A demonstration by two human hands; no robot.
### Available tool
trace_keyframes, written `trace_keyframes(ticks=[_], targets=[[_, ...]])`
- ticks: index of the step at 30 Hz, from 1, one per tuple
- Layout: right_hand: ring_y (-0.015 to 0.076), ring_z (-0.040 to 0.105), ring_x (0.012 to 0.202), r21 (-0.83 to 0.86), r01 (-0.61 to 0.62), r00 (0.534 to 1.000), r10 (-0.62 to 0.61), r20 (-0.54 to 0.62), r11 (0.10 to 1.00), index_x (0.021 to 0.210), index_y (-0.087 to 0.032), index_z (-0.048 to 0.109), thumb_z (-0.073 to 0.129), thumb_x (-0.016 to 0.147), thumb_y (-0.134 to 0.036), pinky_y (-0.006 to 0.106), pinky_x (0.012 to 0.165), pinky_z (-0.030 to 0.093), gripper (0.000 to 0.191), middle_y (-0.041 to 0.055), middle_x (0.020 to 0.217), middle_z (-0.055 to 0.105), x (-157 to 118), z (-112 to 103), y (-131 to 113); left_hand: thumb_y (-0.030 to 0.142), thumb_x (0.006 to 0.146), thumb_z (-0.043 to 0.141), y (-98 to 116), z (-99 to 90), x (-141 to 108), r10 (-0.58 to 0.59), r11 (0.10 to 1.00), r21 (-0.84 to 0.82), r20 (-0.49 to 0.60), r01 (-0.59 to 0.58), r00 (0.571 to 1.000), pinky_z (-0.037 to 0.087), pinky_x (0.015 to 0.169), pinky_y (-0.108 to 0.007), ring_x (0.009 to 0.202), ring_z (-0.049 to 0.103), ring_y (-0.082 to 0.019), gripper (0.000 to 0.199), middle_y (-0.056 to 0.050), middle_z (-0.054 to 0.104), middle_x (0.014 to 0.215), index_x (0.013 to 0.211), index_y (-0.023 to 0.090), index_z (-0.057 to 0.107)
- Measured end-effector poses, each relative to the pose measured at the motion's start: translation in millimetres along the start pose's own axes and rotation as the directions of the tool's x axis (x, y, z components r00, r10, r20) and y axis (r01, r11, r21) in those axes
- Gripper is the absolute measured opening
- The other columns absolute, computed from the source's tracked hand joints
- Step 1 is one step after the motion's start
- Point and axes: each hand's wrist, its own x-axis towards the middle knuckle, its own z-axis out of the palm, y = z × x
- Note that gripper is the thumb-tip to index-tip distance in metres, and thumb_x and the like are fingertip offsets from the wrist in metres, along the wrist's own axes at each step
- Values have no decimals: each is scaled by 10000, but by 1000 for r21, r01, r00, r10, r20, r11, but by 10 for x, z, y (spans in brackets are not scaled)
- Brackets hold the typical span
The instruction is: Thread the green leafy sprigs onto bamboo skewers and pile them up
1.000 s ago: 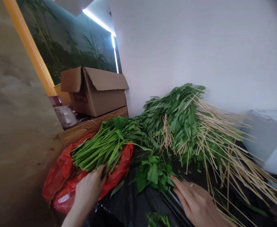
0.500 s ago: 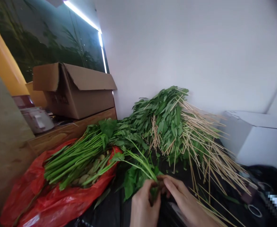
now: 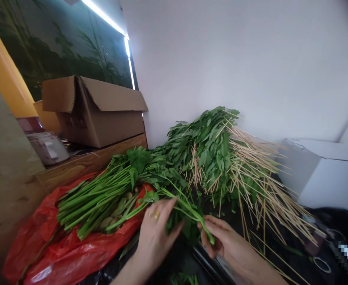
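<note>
My right hand [image 3: 221,239] pinches a leafy vegetable stem [image 3: 197,215] near its thick cut end, which pokes out below the fingers. Its thin branches run up and left toward dark green leaves. Fingers apart and a little blurred, my left hand [image 3: 156,227] holds nothing; a gold-coloured ring [image 3: 155,214] shows on one finger. It is beside the stem's upper branches; whether it touches them I cannot tell. To its left, a bunch of long green stems [image 3: 95,204] lies on a red plastic bag [image 3: 114,245].
Behind the hands rises a heap of skewered green leaves [image 3: 211,138], with many thin wooden sticks [image 3: 263,190] pointing right. A cardboard box [image 3: 108,126] stands on a wooden ledge [image 3: 123,147] at back left. A white box [image 3: 331,178] is at right. Cut greens [image 3: 184,279] lie at the bottom.
My left hand has let go of the stem, moved left and opened. My right hand has shifted slightly, now showing the stem's thick end in its fingers. Cut greens now show at the bottom.
</note>
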Motion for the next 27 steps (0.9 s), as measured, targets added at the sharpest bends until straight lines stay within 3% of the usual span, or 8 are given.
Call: trace_keyframes(ticks=[3, 6, 10, 13, 18, 21, 23, 27], targets=[[32, 295, 356, -5, 15, 998, -15, -55, 1000, 838, -165, 601, 685, 803, -433, 172, 372, 177, 283, -100, 467, 430, -53, -106, -233, 220, 794, 594, -442, 34, 238, 46, 961, 269, 72, -64, 996, 294, 1084, -498, 1319, 404, -326, 701, -132, 527, 1377, 1446, 190, 337], [24, 200, 338, 72, 126, 979, -112, -173, 989, 784, -169, 612, 685, 810, -328, 177, 359, 160, 177, -121, 420, 327, -167, -354, -513, 92, 791, 501, -874, 59, 428, -1, 898, 433, 170, -74, 985, 278, 1068, -525, 1318, 410, -324, 638, -133, 563, 1345, 1415, 180, 404], [52, 186, 349, 213, 376, 902, -303, -308, 902, 567, -219, 492, 639, 793, -248, 210, 386, 303, 271, -109, 418, 221, -392, -767, -828, 28, 835, 371, -1271, 67, 572, -25, 855, 514, 185, -75, 982, 289, 1056, -495, 1345, 385, -287, 579, -134, 489, 1420, 1385, 185, 456], [64, 249, 386, 284, 525, 833, -417, -363, 802, 539, -215, 428, 597, 785, -253, 211, 437, 377, 301, -91, 457, 227, -512, -947, -960, 5, 819, 367, -1326, 99, 633, -94, 842, 540, 188, -23, 978, 248, 1082, -506, 1361, 358, -291, 583, -170, 459, 1435, 1377, 141, 466], [60, 277, 419, 268, 506, 844, -407, -350, 820, 775, -167, 607, 602, 806, -231, 190, 411, 331, 72, -81, 498, 306, -464, -875, -967, 91, 682, 592, -808, 55, 649, -215, 941, 314, 277, 123, 936, 295, 1031, -608, 1377, 286, -376, 684, -151, 452, 1441, 1349, 211, 501], [71, 358, 485, 229, 490, 853, -409, -326, 841, 875, -186, 638, 633, 817, -236, 187, 436, 330, 77, -56, 555, 404, -377, -755, -903, 214, 777, 603, -254, -41, 628, -53, 989, -125, 246, 85, 968, 380, 1028, -464, 1261, 457, -298, 376, -93, 566, 1335, 1147, 240, 663], [76, 405, 526, 215, 466, 872, -404, -278, 858, 893, -207, 645, 667, 807, -236, 190, 457, 334, 93, -38, 613, 486, -335, -682, -843, 290, 875, 541, 113, -60, 623, -23, 910, -397, 242, 121, 970, 439, 972, -378, 1110, 579, -233, 234, -66, 679, 1150, 1029, 246, 711], [85, 512, 602, 163, 377, 922, -353, -158, 912, 912, -228, 667, 711, 799, -275, 222, 545, 393, 130, -3, 786, 629, -281, -540, -685, 272, 926, 498, 657, 55, 666, -27, 738, -649, 246, 186, 969, 456, 940, -312, 1045, 613, -188, 321, -57, 663, 1181, 1225, 245, 611]])
